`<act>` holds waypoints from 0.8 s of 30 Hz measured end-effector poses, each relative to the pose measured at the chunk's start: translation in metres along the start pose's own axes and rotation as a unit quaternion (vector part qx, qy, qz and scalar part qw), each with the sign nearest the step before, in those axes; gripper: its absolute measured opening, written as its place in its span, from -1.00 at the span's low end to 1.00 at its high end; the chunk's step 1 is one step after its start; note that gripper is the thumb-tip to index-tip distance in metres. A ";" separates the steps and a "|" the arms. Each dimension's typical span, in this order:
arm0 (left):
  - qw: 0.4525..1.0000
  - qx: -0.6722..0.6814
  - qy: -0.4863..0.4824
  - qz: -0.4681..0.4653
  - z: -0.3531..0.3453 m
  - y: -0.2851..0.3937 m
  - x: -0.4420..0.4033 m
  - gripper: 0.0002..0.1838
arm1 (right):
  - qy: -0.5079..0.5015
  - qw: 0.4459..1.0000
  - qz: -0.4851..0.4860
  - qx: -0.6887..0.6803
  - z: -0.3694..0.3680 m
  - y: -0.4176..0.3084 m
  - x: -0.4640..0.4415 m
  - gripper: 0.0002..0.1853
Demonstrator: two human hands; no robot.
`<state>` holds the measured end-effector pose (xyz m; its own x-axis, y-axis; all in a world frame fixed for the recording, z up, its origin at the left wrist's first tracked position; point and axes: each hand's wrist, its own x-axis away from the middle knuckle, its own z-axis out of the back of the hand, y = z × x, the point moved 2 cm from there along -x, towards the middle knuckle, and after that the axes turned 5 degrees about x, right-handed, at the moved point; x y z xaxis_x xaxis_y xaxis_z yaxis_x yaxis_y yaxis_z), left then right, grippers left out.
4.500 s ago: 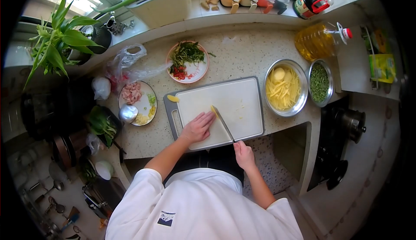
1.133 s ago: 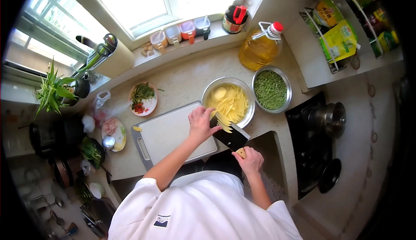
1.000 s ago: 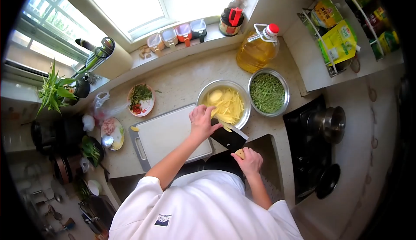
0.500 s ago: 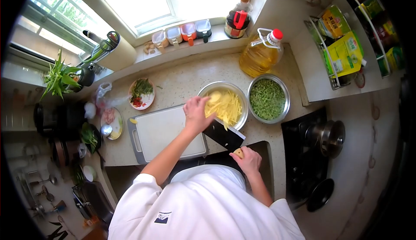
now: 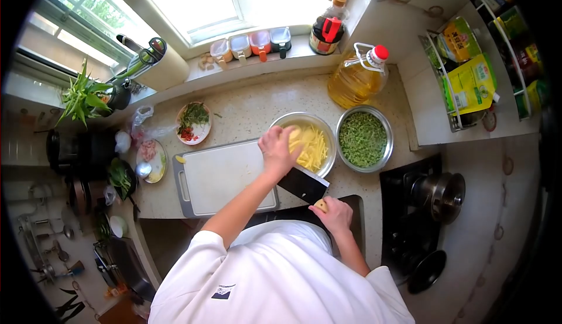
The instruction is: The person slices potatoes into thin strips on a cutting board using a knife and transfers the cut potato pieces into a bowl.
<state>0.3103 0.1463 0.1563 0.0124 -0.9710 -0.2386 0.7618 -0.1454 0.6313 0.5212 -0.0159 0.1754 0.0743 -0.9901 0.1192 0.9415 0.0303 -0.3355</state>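
Wrapped round the wooden handle of a cleaver point(image 5: 303, 184) is my right hand point(image 5: 336, 214); the dark blade points up and left beside the rim of the metal bowl. My left hand point(image 5: 278, 149) is over the left side of that bowl point(image 5: 333, 154), its fingers bent and partly spread, with nothing visible between them. Pale yellow strips point(image 5: 313, 148) fill the bowl, partly hidden by my hand. The white cutting board point(image 5: 222, 180) with a grey edge lies to the left, a yellow piece point(image 5: 180, 159) at its upper left corner.
A bowl of chopped greens point(image 5: 363, 139) stands to the right, an oil jug point(image 5: 356, 84) behind it. Farther left are a plate of herbs and red pieces point(image 5: 194, 123) and a plate with meat point(image 5: 151, 160). The stove point(image 5: 410, 207) holds a pot point(image 5: 443, 198).
Since the earliest frame, the cleaver and both hands have moved from the board to the bowl. The strips on the blade have gone. In the last half second my left hand has shifted slightly right.
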 end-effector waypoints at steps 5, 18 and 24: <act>0.992 0.086 0.071 0.051 0.042 -0.026 -0.012 -0.64 | -0.053 0.936 -0.130 -0.321 -0.028 0.027 0.002 -0.52; 0.967 -0.005 -0.199 -0.161 0.000 0.002 0.063 -0.26 | -0.234 0.672 -0.308 -0.631 -0.017 0.018 -0.006 -0.36; 0.972 -0.042 -0.213 -0.089 -0.014 -0.025 0.077 -0.26 | -0.201 0.654 -0.320 -0.656 -0.008 0.028 0.001 -0.37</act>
<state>0.3019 0.0777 0.1117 -0.3800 -0.9250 0.0010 0.7777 -0.3189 0.5417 0.5447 -0.0169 0.1589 0.1315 -0.6188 0.7745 -0.2493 -0.7768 -0.5783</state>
